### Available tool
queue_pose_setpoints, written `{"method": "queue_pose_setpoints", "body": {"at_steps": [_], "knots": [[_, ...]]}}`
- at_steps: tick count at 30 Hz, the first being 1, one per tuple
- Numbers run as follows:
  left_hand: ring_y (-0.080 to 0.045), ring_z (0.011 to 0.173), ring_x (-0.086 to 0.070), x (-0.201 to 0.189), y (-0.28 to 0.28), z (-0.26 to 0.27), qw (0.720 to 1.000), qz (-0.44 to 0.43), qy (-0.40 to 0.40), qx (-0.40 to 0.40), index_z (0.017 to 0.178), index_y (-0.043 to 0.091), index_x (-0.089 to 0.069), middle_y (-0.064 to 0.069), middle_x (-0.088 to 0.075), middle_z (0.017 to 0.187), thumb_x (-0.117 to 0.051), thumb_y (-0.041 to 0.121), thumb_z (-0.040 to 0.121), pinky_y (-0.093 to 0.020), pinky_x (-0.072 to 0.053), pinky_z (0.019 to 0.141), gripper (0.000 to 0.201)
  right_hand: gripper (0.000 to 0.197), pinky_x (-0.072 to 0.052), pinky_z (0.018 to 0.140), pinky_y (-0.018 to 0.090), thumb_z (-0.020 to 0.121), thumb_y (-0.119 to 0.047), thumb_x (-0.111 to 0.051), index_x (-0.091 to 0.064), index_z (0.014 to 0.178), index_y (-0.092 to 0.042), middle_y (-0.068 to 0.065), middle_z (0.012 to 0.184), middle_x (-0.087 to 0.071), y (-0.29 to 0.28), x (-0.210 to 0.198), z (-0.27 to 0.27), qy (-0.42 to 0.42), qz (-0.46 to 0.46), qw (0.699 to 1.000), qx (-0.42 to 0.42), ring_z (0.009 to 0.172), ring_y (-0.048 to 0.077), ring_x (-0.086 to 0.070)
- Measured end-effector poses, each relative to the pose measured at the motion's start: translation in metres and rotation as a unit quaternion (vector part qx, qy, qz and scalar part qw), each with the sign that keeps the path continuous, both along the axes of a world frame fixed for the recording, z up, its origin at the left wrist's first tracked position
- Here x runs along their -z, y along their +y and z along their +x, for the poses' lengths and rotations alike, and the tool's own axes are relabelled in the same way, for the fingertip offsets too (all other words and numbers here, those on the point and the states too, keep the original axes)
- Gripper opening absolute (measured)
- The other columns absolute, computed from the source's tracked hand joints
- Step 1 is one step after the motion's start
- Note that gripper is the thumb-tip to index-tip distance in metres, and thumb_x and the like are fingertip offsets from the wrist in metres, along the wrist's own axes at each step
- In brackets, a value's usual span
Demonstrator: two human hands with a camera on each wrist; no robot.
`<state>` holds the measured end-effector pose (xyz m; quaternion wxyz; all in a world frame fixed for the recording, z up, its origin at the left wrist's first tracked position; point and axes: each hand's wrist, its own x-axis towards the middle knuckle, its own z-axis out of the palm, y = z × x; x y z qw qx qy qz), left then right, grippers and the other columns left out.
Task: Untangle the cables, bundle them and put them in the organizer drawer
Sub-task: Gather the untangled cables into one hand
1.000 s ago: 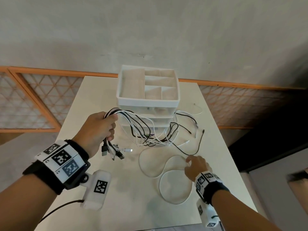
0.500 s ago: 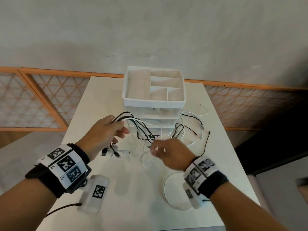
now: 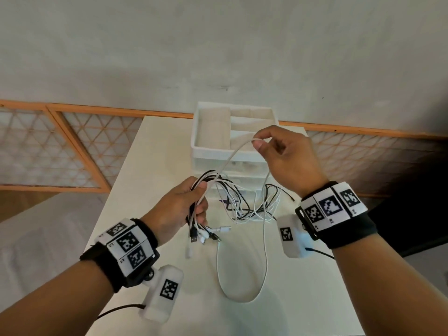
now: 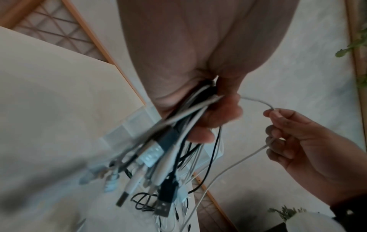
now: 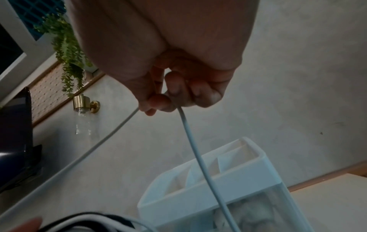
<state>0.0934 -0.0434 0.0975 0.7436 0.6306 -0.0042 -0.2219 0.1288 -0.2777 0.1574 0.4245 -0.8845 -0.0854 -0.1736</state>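
My left hand (image 3: 194, 204) grips a bundle of black and white cables (image 3: 206, 183) above the white table (image 3: 135, 190); their plugs (image 3: 203, 236) hang below the fist, seen close in the left wrist view as plugs (image 4: 157, 172). My right hand (image 3: 261, 141) pinches a white cable (image 3: 265, 238) between thumb and forefinger, raised in front of the white organizer (image 3: 232, 151). That cable (image 5: 198, 157) runs from the pinch down to a loop lying on the table and back to the bundle. More tangled cables (image 3: 254, 207) lie at the organizer's foot.
The organizer's top tray (image 3: 211, 132) has open compartments, and its drawers below are partly hidden by my hands. An orange lattice railing (image 3: 72, 151) runs behind the table, with a grey wall above it. The table's right edge (image 3: 339, 263) is near my right forearm.
My right hand left the loop near the table's front, took hold of a white cable and lifted it high before the organizer. The left hand kept its grip and shifted slightly right.
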Motion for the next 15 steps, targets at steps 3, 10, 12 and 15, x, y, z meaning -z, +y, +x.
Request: {"method": "queue_pose_setpoints", "body": {"at_steps": [3,10,12,15], "knots": [[-0.015,0.045,-0.032,-0.006,0.000,0.002,1.000,0.002,0.013,-0.012,0.076,0.017,-0.046,-0.003,-0.036,0.059,-0.046,0.025,0.103,-0.032,-0.041,0.055,0.028,0.008,-0.035,0.057,0.021,0.095,-0.027,-0.065,-0.072,0.092,-0.029,-0.010,0.052,-0.046,-0.004,0.005,0.003,-0.001,0.005,1.000,0.011,0.049,0.005,-0.043],[-0.010,0.045,-0.032,-0.020,0.002,0.004,0.982,0.164,-0.079,0.042,0.077,0.016,-0.047,0.005,-0.036,0.056,-0.060,0.042,0.094,-0.018,-0.031,0.042,0.034,0.004,-0.038,0.058,0.022,0.090,-0.026,-0.071,-0.073,0.086,-0.026,-0.012,0.055,-0.049,-0.023,0.019,0.004,-0.018,0.032,0.995,0.091,0.049,0.003,-0.043],[-0.009,0.041,-0.031,-0.022,0.003,0.005,0.972,0.205,-0.115,0.028,0.072,0.016,-0.047,0.005,-0.036,0.053,-0.061,0.038,0.094,-0.016,-0.028,0.037,0.034,0.001,-0.037,0.056,0.019,0.088,-0.027,-0.073,-0.073,0.088,-0.026,-0.014,0.061,-0.054,-0.032,0.023,0.004,-0.018,0.007,0.993,0.117,0.052,0.000,-0.046],[-0.010,0.043,-0.024,-0.035,0.008,0.014,0.986,0.118,-0.111,-0.043,0.060,0.025,-0.049,0.010,-0.032,0.050,-0.062,0.034,0.094,-0.022,-0.024,0.040,0.037,0.006,-0.039,0.061,0.019,0.091,-0.025,-0.066,-0.071,0.093,-0.027,-0.010,0.075,-0.065,-0.049,0.060,-0.001,0.085,-0.103,0.978,0.162,0.066,0.005,-0.058]]}}
